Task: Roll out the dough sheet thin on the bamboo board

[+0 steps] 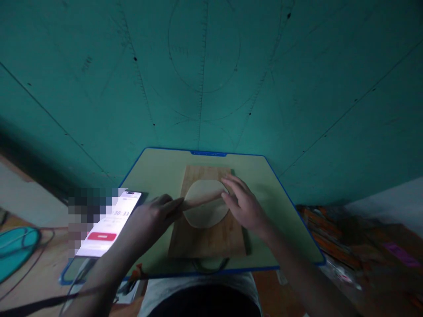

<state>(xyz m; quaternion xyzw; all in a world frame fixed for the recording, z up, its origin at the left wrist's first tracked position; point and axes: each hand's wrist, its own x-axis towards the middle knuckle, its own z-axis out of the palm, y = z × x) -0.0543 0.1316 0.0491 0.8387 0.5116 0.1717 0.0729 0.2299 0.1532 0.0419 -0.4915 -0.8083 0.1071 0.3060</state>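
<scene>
Two hands point(164, 208) point(246, 204), one rolling pin point(203, 200), one dough round point(207, 216)

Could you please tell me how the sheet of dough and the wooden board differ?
The sheet of dough is roundish, while the wooden board is rectangular. The dough is pale and whitish; the board is a warmer brown. The board is larger, reaching past the dough toward the wall and toward the person. Both lie flat, the dough on the board.

Your head camera looks forward and steeply down. The wall point(211, 88) fills twelve o'clock; the nearby table point(158, 169) lies toward six.
</scene>
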